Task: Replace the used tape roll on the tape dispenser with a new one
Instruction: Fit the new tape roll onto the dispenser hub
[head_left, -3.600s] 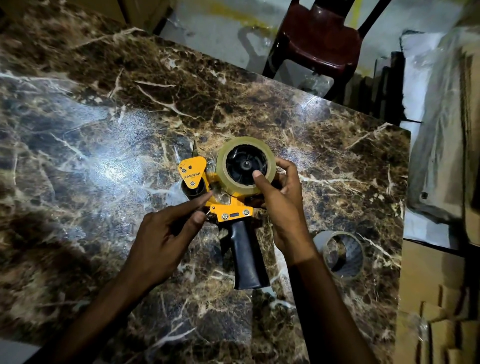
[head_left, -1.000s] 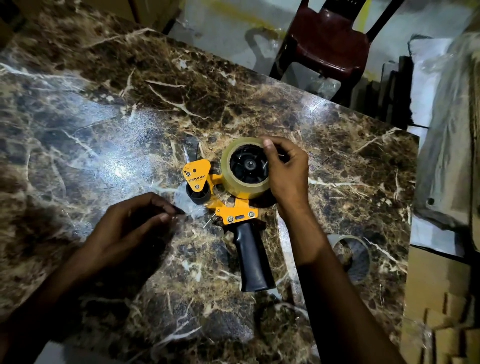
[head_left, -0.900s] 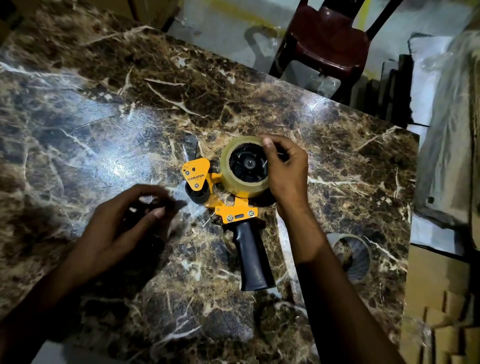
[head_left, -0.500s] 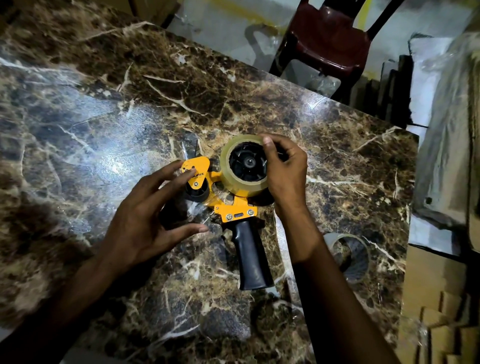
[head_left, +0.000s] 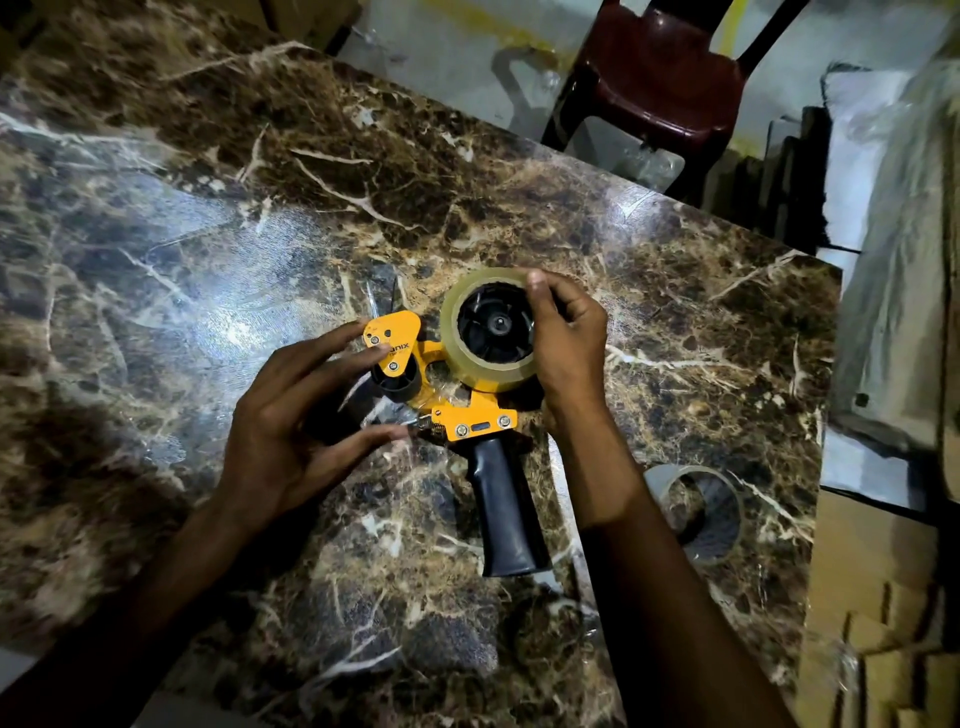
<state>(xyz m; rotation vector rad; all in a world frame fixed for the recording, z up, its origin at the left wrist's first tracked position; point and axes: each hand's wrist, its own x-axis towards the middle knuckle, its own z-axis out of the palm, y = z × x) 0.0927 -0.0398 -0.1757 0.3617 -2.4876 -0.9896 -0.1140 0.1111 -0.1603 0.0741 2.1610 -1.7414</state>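
Note:
A yellow tape dispenser (head_left: 475, 418) with a black handle (head_left: 506, 512) lies flat on the marble table (head_left: 156, 249). A full roll of clear tape (head_left: 491, 330) sits on its black hub. My right hand (head_left: 569, 343) grips the right side of that roll, thumb on its top edge. My left hand (head_left: 296, 421) is at the dispenser's front end: fingertips rest on the yellow guard plate (head_left: 392, 338), and the thumb sits under the roller by a loose strip of clear tape (head_left: 384, 413). An empty grey cardboard core (head_left: 698, 512) lies to the right of my right forearm.
A dark red plastic chair (head_left: 660, 78) stands beyond the table's far edge. Cardboard boxes (head_left: 878, 597) and plastic-wrapped stacks (head_left: 904, 260) crowd the right side, just past the table's right edge.
My left hand, which had pulled away to the left over the table, has come back to the dispenser's front end. My right hand has stayed on the roll.

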